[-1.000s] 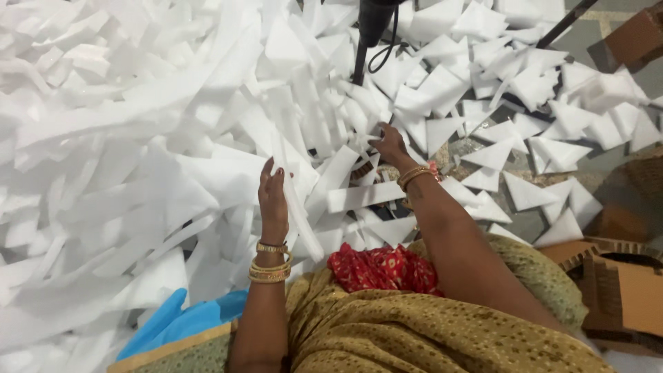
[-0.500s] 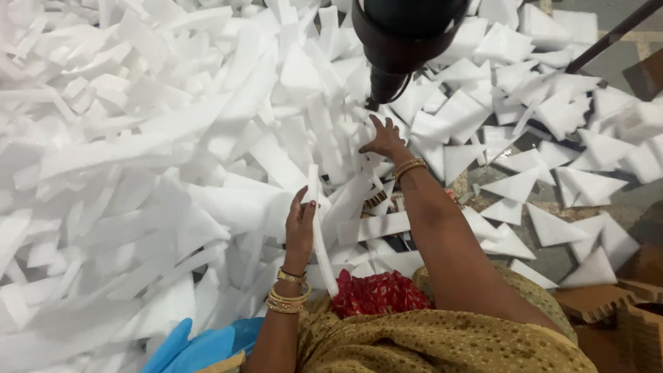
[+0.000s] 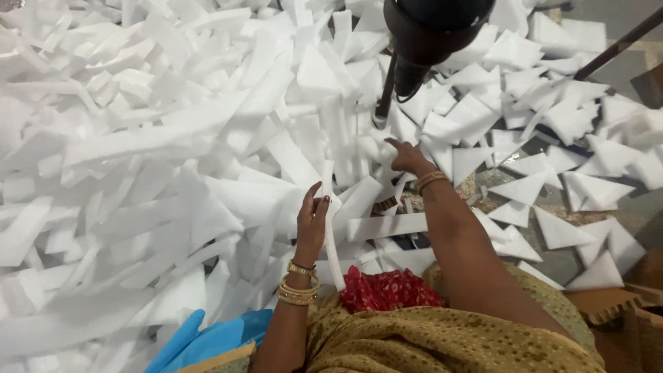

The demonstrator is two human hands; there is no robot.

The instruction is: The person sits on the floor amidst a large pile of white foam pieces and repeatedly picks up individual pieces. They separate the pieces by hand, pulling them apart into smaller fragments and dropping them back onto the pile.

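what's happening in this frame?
A seated person is working at a large heap of white foam offcuts, strips and triangles. The left hand holds a long narrow white foam strip upright beside the lap. The right hand reaches forward into the pile, fingers on the pieces there. A black dome-shaped fixture on a cord hangs overhead.

One head-worn camera looks steeply down, close over the lap and foam scraps [image 3: 207, 138].

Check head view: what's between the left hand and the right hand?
Head view: white foam offcuts fill the stretch between left hand and right hand. A long narrow strip lies against the left hand's fingers; the right hand reaches into the pile further out.
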